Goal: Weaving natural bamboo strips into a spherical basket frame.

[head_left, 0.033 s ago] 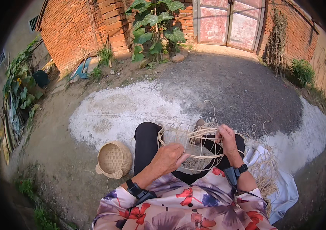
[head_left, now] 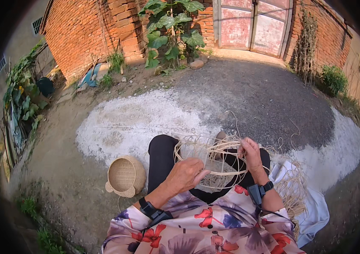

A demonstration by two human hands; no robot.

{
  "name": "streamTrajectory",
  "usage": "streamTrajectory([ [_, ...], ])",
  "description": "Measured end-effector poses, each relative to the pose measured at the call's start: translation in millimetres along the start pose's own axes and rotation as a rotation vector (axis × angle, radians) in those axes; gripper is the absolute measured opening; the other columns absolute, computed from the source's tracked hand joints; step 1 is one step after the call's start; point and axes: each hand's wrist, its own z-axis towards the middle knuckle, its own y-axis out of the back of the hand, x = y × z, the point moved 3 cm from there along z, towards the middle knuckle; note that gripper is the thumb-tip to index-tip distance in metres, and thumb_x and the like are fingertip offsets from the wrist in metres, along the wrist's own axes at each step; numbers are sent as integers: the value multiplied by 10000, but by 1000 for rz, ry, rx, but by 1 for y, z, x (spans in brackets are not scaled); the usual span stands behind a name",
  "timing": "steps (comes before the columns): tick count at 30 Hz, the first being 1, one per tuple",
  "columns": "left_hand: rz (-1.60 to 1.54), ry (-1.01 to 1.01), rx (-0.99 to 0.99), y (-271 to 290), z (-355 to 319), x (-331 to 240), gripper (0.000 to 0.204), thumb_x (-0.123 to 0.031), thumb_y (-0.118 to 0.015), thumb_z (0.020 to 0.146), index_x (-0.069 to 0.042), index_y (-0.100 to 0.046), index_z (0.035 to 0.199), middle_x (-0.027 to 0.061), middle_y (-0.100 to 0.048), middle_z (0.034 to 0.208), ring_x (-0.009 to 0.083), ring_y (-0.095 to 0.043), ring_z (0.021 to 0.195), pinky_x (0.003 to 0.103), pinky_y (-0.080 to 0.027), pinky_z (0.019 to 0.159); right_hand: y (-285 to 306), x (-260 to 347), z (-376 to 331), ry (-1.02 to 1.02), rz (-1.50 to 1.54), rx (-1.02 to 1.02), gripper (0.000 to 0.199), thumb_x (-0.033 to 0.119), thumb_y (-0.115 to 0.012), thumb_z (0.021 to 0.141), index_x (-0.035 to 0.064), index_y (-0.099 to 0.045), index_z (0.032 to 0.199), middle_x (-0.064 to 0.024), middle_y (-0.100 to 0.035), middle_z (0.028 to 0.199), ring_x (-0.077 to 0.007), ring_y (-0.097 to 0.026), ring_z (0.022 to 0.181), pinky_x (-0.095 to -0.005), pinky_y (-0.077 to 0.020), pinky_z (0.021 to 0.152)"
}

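Observation:
Over my lap lies an airy tangle of thin, straw-coloured strands, bent into wide loops. My left hand is closed at its near left side, with curled fingers and the thumb pointing right. Most of what those fingers grip is hidden under the hand. On the right, my right hand pinches the strands where several run together. A few loose ends curl up past the fingers and away to the far side. Just left of my knee stands a small woven basket, its round opening facing me, with little rounded tabs on the rim.
To my right, a heap of loose strands lies on a white cloth. The ground ahead has a white patch and dark gravel. Farther off are a brick wall, a leafy plant and a faded red door.

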Motion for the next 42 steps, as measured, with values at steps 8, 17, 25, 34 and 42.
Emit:
streamTrajectory([
  [8, 36, -107, -210, 26, 32, 46, 107, -141, -614, 837, -48, -643, 883, 80, -639, 877, 263, -576, 887, 365, -440, 792, 7, -5, 4, -34, 44, 32, 269, 265, -541, 918, 82, -535, 721, -20, -550, 602, -93, -520, 545, -223, -391, 519],
  [17, -249, -94, 79, -12, 33, 36, 177, -174, -577, 885, -16, -655, 895, 115, -616, 795, 295, -585, 758, 371, -472, 689, -5, 25, 43, 92, -749, 213, 323, 301, -606, 892, 18, -577, 739, -28, -545, 625, -103, -494, 599, -291, -409, 562],
  [25, -644, 281, 341, -11, 46, 51, 256, -142, -562, 852, -13, -647, 1056, 67, -655, 852, 133, -610, 755, 293, -498, 693, -83, 49, 57, 261, -601, 366, 323, 296, -613, 891, 10, -560, 749, -25, -502, 612, -107, -439, 595, -297, -395, 551],
  [34, -701, 397, 410, -20, 53, 64, 287, -293, -637, 860, -29, -675, 968, 57, -657, 775, 117, -621, 680, 270, -498, 636, -78, 64, 32, 830, -966, -19, 177, 208, -648, 841, 45, -593, 801, -70, -569, 689, -206, -556, 664, -353, -421, 625],
  [42, -738, 397, 539, -24, 61, 66, 290, -292, -656, 862, -9, -663, 923, 49, -656, 781, 126, -648, 718, 258, -485, 640, -77, 50, -24, 554, -880, 168, 109, 57, -684, 730, 72, -605, 803, -58, -588, 744, -264, -574, 752, -380, -409, 690],
])
